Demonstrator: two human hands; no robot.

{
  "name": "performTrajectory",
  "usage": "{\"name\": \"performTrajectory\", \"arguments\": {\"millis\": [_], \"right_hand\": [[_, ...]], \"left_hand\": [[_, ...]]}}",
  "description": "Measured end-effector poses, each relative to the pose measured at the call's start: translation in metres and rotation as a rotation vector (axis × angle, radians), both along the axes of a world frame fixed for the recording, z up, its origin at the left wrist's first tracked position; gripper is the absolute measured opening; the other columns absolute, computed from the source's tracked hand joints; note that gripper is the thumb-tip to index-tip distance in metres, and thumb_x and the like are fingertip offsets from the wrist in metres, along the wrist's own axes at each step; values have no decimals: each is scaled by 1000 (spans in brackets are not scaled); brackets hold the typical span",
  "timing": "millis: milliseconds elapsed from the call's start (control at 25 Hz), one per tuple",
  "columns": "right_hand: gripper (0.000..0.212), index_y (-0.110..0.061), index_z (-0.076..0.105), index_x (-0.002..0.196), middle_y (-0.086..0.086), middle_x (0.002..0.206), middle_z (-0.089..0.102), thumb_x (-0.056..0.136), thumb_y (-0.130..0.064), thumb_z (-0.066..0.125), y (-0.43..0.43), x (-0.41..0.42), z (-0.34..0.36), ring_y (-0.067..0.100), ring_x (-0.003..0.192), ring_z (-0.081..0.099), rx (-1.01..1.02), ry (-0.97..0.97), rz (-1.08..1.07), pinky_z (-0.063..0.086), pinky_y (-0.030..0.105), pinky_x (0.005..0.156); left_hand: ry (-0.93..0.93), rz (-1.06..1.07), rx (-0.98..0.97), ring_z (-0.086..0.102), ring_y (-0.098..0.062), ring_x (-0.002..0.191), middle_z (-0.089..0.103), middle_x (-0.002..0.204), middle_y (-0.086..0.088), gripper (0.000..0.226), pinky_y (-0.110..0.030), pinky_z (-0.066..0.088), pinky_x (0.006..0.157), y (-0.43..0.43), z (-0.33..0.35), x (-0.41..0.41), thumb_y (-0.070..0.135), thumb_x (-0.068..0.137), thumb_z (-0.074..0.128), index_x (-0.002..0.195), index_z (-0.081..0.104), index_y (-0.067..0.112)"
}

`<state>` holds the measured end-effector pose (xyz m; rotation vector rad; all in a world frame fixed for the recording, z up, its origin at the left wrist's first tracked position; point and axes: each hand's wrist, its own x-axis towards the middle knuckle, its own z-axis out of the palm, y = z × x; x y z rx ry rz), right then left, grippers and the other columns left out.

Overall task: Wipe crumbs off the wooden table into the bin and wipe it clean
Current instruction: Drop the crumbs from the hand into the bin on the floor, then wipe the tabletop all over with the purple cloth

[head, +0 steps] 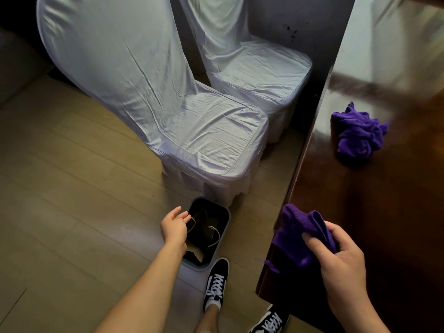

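The fingers (312,240) of the right hand (341,265) are curled and pinch a bunched purple cloth (305,234), thumb on one side and fingertips pressed into the folds, so the cloth is gripped at the near left edge of the wooden table (384,212) and hangs partly over that edge. The left hand (174,227) reaches down over the near rim of the bin (227,217), its fingers loosely bent and slightly apart, closing on nothing; whether the fingertips touch the rim cannot be told. The bin is a small grey rectangular container standing on the floor just beside the table's edge, and inside it lies a dark paper bag (204,227) with pale cord handles. The table top is dark, glossy and reflective, and no crumbs can be made out on it at this resolution. Farther along the same top, well apart from the held cloth, a second purple cloth (358,135) lies crumpled near the left edge. Two chairs stand beside the table, a near chair (168,111) and a far chair (252,58), both draped in pale satin covers. The floor (72,200) is light wood plank. Below the bin, the person's two black sneakers with white laces show, the left sneaker (216,282) just beside the bin's near corner and the right sneaker (271,320) under the table's edge.
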<state>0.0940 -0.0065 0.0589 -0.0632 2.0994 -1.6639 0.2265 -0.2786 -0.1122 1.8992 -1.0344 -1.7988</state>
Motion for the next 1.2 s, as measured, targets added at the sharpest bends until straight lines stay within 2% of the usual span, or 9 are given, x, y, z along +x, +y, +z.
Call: {"name": "performTrajectory", "arguments": {"millis": [280,480,640,760,920,1000,1080,1120,1200], "right_hand": [[22,-22,72,96,15,96,75,78,-9,70,43,-14,16,20,82,71,-137,-60,-215,58,25,71],[23,-28,70,95,5,95,76,86,-7,67,76,-53,32,27,92,72,-124,-87,-378,57,47,86],[24,-20,67,105,9,102,75,88,-4,63,76,-107,39,23,89,74,-300,-155,-490,58,34,73],[25,-13,65,109,16,109,73,88,0,60,59,-139,37,23,87,73,-445,-238,-480,57,29,68],[26,-11,62,108,17,108,71,86,3,62,36,-166,40,28,92,70,-377,-210,-496,56,36,74],[29,-11,62,108,14,104,73,84,4,64,29,-167,43,30,93,71,-339,-197,-458,59,43,83],[30,-12,63,109,13,103,74,83,3,65,22,-158,40,29,95,72,-317,-228,-301,58,46,88],[30,-12,63,109,13,104,74,83,3,65,18,-153,38,29,96,72,-282,-238,-206,57,46,90],[28,-15,67,105,12,104,73,82,1,65,12,-155,34,25,94,72,-160,-231,-57,58,42,89]], "left_hand": [[90,-135,-28,59,-22,91,66,100,-15,43,-40,47,85,18,54,-15,-9,86,40,122,60,3],[226,-426,-163,64,-19,89,72,95,-11,43,-35,51,77,51,113,-64,-13,82,42,105,70,12],[332,-691,-353,67,-6,86,74,96,-5,50,-21,51,72,93,159,-131,-16,76,52,92,71,28],[347,-856,-504,68,-10,89,73,98,-2,48,-28,53,81,129,178,-174,-12,72,55,93,71,28],[302,-980,-750,61,-13,98,67,106,1,44,-34,49,90,160,179,-197,19,68,59,111,64,32],[369,-978,-552,64,-14,97,65,112,-2,52,-34,54,81,169,178,-203,35,70,67,120,54,38],[500,-883,-127,70,-19,97,65,116,-2,65,-38,58,69,179,179,-219,47,71,77,126,42,43],[566,-778,48,70,-21,98,65,118,-2,71,-39,58,70,181,177,-227,46,70,80,129,40,42],[566,-708,49,68,-26,104,65,121,-10,70,-43,56,88,179,174,-246,32,69,80,130,46,31]]}}
